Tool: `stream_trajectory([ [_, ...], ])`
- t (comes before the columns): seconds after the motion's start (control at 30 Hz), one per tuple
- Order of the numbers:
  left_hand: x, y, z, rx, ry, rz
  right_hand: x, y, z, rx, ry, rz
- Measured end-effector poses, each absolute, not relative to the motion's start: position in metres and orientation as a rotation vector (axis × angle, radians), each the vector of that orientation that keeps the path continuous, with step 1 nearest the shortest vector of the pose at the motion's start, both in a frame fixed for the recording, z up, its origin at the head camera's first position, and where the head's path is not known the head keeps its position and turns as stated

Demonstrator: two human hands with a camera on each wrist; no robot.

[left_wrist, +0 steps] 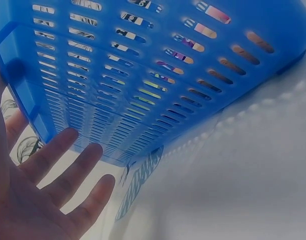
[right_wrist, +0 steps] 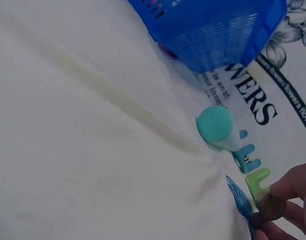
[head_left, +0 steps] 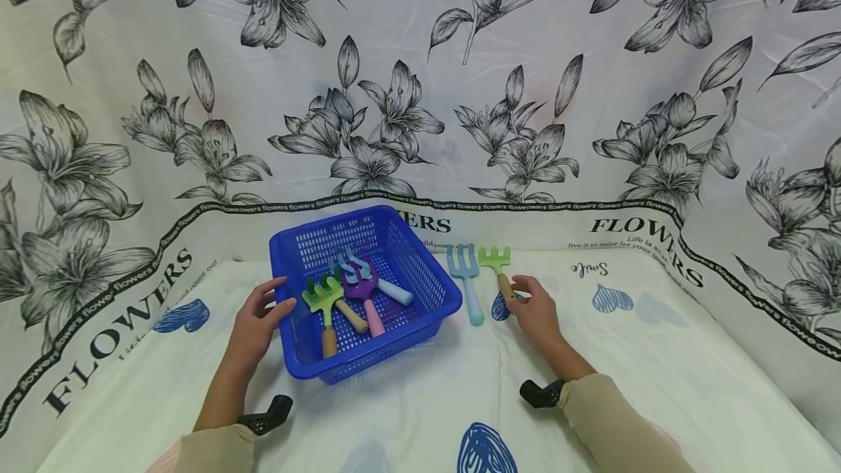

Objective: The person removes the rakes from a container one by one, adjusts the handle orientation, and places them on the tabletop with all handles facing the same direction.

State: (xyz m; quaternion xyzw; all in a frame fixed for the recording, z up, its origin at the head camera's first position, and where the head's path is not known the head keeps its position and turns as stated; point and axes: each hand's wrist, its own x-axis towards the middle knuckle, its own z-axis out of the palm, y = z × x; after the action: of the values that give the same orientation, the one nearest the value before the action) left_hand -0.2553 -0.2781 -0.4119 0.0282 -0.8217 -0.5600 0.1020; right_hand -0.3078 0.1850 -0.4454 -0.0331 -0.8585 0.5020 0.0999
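And the right hand (head_left: 537, 312) pinches the green rake (head_left: 495, 261), just beside the blue fork (head_left: 470, 287)! Left hand (head_left: 255, 321), fingers spread, touches the basket (head_left: 394, 347). Grasping step, I'd say; lifting calls for a steady pinch.

Walled in by white flower-print drape (head_left: 374, 13), edged with black lettered strip (head_left: 499, 206); surfaced below in white heart-print cloth (head_left: 407, 422).

B/w floral backdrop (head_left: 453, 159), wht cloth (head_left: 407, 414) w/ blue hearts (head_left: 612, 299)
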Motion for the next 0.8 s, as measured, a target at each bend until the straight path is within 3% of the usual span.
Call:
stream_trajectory([
  [0.8,-0.2563,-0.2788,-0.4124,0.087,-2.423,-1.659,-0.3114,0.1867,-0.4509,-0.093,-2.518,1.422],
])
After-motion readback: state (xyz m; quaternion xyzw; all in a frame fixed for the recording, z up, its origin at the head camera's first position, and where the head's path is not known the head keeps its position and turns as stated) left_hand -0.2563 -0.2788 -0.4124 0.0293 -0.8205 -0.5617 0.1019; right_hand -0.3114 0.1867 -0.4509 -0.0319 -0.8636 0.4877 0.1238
